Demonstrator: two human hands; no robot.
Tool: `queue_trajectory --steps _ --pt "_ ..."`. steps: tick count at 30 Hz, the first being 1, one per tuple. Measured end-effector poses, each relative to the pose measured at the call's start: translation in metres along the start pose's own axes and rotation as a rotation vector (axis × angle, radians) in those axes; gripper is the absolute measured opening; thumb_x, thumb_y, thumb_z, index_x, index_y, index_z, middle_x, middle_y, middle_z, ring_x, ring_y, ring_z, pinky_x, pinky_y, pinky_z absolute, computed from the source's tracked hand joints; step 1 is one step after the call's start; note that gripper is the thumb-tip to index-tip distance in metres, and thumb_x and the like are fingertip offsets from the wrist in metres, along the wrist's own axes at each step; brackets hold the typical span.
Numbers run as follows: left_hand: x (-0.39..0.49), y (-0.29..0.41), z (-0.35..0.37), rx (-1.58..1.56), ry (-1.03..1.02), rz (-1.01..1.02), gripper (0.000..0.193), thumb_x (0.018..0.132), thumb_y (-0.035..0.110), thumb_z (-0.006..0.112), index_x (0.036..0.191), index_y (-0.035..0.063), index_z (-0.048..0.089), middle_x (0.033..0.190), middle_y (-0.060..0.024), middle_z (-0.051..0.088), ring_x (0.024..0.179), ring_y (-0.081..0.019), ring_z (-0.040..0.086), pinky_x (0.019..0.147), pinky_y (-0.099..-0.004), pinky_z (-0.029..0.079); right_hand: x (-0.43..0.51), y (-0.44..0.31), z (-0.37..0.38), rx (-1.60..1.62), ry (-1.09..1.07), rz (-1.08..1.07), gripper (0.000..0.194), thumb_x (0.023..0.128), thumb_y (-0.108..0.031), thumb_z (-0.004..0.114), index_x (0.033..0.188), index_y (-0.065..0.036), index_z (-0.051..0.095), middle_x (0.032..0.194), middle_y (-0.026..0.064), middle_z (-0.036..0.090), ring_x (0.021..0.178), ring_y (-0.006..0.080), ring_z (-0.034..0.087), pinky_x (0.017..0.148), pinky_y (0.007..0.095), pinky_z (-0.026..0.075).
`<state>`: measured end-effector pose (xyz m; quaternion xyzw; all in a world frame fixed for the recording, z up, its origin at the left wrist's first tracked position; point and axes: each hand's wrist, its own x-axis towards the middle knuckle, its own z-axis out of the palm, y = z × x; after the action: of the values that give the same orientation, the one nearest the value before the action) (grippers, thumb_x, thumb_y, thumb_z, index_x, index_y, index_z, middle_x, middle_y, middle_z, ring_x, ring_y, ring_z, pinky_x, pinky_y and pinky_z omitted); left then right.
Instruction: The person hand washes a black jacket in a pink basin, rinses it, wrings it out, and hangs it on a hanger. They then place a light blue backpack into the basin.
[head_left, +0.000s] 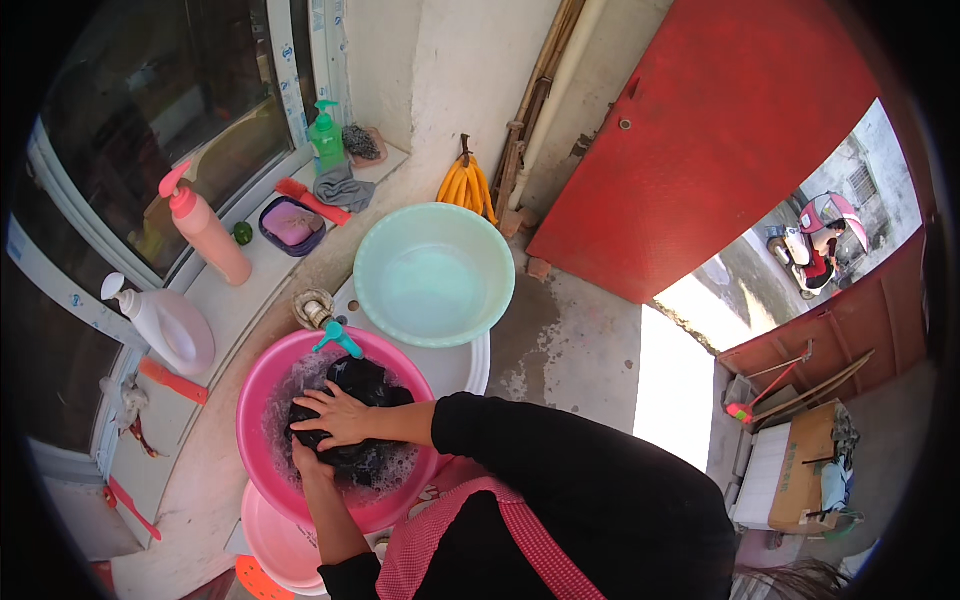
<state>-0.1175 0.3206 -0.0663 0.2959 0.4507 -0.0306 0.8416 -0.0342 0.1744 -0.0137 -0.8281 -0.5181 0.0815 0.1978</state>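
A pink plastic basin (253, 375) holds sudsy water and a wet black cloth (367, 386). My right hand (337, 418) lies on top of the cloth with its fingers spread. At the cloth's lower left edge is my left hand (311, 465), its fingers partly hidden by the cloth and the other hand, so its grip cannot be told. A tap with a teal handle (339, 339) reaches over the basin's upper rim. Beside it, a pale green basin (435, 274) rests on the white sink (480, 367) with a little water in it.
Along the windowsill stand a pink pump bottle (210, 236), a white pump bottle (176, 330), a soap dish with pink soap (291, 223), brushes (172, 381) and a grey rag (345, 187). A lighter pink basin (277, 540) sits below. Beyond the red door (675, 150), a person is by a scooter.
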Motion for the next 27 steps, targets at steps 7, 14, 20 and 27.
queue_trajectory --steps 7,14,20,27 --pt "0.04 -0.013 0.005 0.092 0.176 -0.061 0.046 0.104 0.031 0.03 0.137 0.0031 0.047 0.133 -0.0149 0.052 0.118 -0.0302 0.053 0.096 -0.0422 0.048 0.023 0.028 0.082 -0.098 0.106 -0.02 0.051 0.087 -0.04 0.061 0.133 -0.018 0.055 0.136 0.0146 0.051 0.124 0.033 0.048 0.101 0.0514 0.037" --pt "0.081 -0.03 -0.021 0.022 0.122 0.03 0.047 0.103 0.033 0.034 0.135 0.0004 0.048 0.128 -0.0119 0.054 0.113 -0.0244 0.053 0.096 -0.0356 0.045 0.045 0.032 0.118 -0.003 0.15 0.029 0.048 0.088 -0.033 0.061 0.131 -0.012 0.056 0.13 0.0155 0.055 0.118 0.0345 0.052 0.098 0.0485 0.042" --pt "0.052 -0.027 0.024 0.244 0.031 0.272 0.061 0.097 0.045 0.048 0.137 -0.0008 0.046 0.134 -0.0116 0.05 0.114 -0.021 0.051 0.1 -0.0349 0.039 0.081 0.053 0.127 0.112 0.121 0.275 0.047 0.088 -0.03 0.061 0.13 -0.009 0.055 0.128 0.016 0.057 0.116 0.0358 0.054 0.098 0.048 0.043" --pt "-0.016 -0.013 0.019 0.34 -0.018 0.27 0.069 0.088 0.031 0.065 0.141 0.0015 0.033 0.138 -0.0137 0.043 0.121 -0.0275 0.046 0.094 -0.0396 0.047 0.086 0.062 0.1 0.495 -0.087 0.453 0.047 0.088 -0.026 0.061 0.13 -0.005 0.054 0.126 0.0166 0.058 0.113 0.0373 0.056 0.098 0.0474 0.044"
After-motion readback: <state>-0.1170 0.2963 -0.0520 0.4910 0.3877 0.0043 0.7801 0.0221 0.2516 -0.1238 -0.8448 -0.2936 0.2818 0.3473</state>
